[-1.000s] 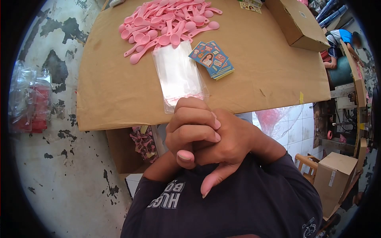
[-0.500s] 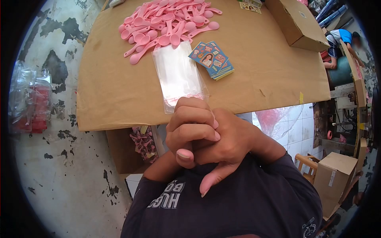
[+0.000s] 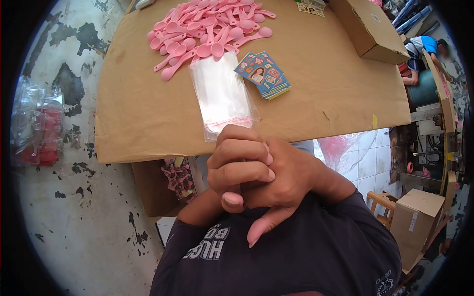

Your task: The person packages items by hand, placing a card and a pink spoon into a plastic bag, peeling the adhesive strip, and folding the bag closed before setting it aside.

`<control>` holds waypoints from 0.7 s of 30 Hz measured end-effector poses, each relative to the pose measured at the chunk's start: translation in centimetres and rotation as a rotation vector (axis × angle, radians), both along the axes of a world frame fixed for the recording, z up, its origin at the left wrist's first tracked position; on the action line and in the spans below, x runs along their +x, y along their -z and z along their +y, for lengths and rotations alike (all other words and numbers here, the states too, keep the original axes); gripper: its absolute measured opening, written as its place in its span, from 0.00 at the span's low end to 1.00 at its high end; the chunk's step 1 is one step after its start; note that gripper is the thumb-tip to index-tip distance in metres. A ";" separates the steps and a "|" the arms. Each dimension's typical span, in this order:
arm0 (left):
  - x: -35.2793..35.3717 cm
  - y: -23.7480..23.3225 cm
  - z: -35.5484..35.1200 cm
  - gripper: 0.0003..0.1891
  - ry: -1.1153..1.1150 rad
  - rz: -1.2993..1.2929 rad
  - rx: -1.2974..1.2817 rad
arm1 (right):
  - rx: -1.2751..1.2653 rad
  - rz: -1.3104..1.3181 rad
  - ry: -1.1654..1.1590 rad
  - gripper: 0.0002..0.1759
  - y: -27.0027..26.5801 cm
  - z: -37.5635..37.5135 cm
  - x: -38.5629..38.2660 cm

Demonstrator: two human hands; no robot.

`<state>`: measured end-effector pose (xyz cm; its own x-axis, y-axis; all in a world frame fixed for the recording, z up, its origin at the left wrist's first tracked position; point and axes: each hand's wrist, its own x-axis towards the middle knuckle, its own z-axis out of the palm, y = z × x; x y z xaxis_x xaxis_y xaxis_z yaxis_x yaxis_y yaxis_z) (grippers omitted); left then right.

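Both hands are clasped together in front of the chest, at the near edge of the worktop. The left hand is curled shut, its fingers wrapped over the right hand, with its thumb tucked underneath. The right hand is folded into it, one finger sticking out and pointing down at the dark shirt. Neither hand holds anything but the other.

The nearest thing is a stack of clear plastic bags lying flat on the worktop. Its near end sits just beyond the left knuckles, and I cannot tell whether they touch it. Beyond the bags lies a heap of pink spoons. A small stack of printed cards lies just to the right, and a cardboard box is at the far right corner.
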<state>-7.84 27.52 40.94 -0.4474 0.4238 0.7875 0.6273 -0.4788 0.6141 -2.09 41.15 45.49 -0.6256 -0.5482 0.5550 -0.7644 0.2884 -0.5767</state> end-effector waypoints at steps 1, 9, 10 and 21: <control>0.1 -0.2 -0.1 0.31 -0.016 0.017 -0.018 | 0.000 0.000 0.000 0.31 0.1 0.0 0.0; -1.2 0.9 -0.2 0.29 0.007 0.193 0.049 | -0.010 -0.001 -0.029 0.31 0.1 -0.1 -0.1; -0.4 0.1 -0.2 0.28 -0.024 0.141 0.004 | -0.010 -0.001 -0.028 0.31 0.1 -0.1 -0.1; -1.5 1.5 0.2 0.29 0.009 0.229 0.117 | -0.113 0.129 0.018 0.30 1.1 -0.6 0.0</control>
<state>-9.36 27.69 39.43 -0.2486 0.3271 0.9117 0.7388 -0.5446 0.3968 -2.06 40.51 44.40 -0.5544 -0.4666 0.6891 -0.8294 0.2417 -0.5036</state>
